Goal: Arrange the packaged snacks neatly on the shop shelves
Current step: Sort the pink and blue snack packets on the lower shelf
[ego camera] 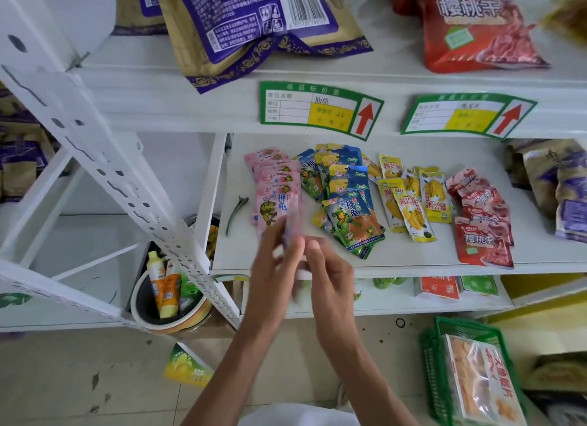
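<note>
Left hand and right hand meeting at the shelf's front edge, fingers pinching a blurred pink packet between them — the pink stack lying at 12 o'clock, blue packets at 1 o'clock, yellow packets and red packets lying further right at 2 o'clock.

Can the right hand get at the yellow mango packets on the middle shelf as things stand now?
Probably yes: the yellow mango packets lie in the open near the shelf's front, nothing stands between, though the right hand looks busy on a blurred packet.
</note>
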A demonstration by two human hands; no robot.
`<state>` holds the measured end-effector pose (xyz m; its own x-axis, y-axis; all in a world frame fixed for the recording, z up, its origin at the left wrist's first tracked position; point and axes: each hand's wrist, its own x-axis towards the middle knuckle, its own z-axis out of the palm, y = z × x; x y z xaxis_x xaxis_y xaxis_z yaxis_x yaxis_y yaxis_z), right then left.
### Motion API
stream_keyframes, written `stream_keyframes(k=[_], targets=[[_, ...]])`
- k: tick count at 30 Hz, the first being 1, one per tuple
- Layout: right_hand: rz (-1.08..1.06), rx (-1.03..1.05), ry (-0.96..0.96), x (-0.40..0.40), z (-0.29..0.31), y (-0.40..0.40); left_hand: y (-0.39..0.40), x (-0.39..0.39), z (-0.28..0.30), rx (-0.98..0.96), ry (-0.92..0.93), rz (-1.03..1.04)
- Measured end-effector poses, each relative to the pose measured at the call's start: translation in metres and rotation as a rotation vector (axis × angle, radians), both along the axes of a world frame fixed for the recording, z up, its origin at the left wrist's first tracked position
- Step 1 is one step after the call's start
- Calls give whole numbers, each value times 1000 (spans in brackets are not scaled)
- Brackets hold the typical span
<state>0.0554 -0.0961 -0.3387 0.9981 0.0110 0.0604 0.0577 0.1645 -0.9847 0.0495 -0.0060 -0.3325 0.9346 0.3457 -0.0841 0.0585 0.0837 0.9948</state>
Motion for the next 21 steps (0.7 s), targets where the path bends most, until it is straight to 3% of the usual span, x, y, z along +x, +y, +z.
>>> stream_keyframes(k=[3, 6, 9, 13, 16, 21], targets=[[142, 43, 85, -3, 0, -5, 12, -4, 1, -414, 171, -133], [83, -24, 71, -1, -11, -21, 44, -7, 0, -682, 207, -181], [50, -178, -11, -8, -17, -27, 54, -9, 2, -700, 224, -206], [-38, -458, -56, -13, -11, -18, 55, -16, 9, -554, 193, -219], [-59, -544, -118, -13, -8, -10, 53, -13, -1, -582, 174, -239], [-10, -679, -187, -18, -1, 3, 44, -8, -13, -799, 175, -204]])
